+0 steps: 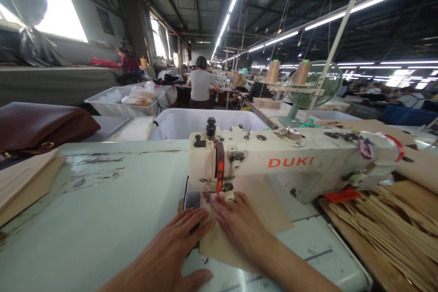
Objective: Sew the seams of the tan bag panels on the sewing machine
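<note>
A white sewing machine with red "DUKI" lettering stands in front of me. Under its needle area lies a beige piece of fabric, partly covered by my hands and the machine head. My left hand lies flat with its fingers stretched out, fingertips at the fabric's left edge and thumb spread over the table. Close to the presser foot, my right hand rests flat on the fabric, fingers extended forward. Its fingertips are partly hidden by the machine's front parts.
Beige strips lie on a board at the right. Folded beige pieces and a brown leather bag are at the left. Behind the machine are a white bin, thread cones and a fan. A person sits farther back.
</note>
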`<state>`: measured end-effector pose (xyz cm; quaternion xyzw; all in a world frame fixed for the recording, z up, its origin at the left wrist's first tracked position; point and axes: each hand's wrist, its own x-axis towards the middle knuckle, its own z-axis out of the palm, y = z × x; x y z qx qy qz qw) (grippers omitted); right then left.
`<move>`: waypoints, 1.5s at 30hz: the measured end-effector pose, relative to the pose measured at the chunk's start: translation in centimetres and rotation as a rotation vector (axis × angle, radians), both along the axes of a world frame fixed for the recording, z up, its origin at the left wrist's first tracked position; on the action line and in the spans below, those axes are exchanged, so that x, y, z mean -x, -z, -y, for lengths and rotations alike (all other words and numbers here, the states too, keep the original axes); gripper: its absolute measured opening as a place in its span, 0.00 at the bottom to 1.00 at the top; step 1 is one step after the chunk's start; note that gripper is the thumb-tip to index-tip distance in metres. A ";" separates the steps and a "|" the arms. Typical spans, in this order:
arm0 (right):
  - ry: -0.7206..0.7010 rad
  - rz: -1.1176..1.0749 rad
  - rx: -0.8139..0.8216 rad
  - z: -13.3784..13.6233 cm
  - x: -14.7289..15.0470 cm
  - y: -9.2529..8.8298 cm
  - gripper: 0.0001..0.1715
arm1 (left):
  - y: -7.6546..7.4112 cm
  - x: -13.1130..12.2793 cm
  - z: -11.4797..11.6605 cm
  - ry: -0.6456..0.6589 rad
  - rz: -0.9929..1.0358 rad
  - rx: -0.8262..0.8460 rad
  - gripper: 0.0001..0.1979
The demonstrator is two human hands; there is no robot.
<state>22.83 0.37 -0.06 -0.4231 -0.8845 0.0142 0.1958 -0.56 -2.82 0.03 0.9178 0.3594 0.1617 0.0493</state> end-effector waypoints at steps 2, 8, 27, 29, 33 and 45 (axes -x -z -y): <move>0.008 -0.017 0.004 0.2 0.0 0.0 0.15 | -0.3 -0.2 0.0 -0.007 0.016 -0.001 0.39; -0.038 -0.014 -0.029 0.4 0.3 -0.4 0.05 | 0.3 0.1 0.0 -0.027 0.006 -0.017 0.37; 0.029 -0.047 -0.022 -1.2 0.0 0.9 0.20 | 0.9 -0.2 -2.6 -0.014 0.092 -0.001 0.37; 0.051 -0.066 -0.032 -1.2 -0.1 1.2 0.18 | 0.5 -0.4 -2.6 -0.017 0.097 0.003 0.36; 0.037 -0.106 -0.042 -1.2 -0.1 1.5 0.15 | 0.0 -0.7 -2.5 -0.025 0.076 0.021 0.36; 0.006 -0.074 0.012 -1.2 0.0 1.1 0.17 | 1.2 -0.8 -2.4 -0.065 0.065 -0.032 0.39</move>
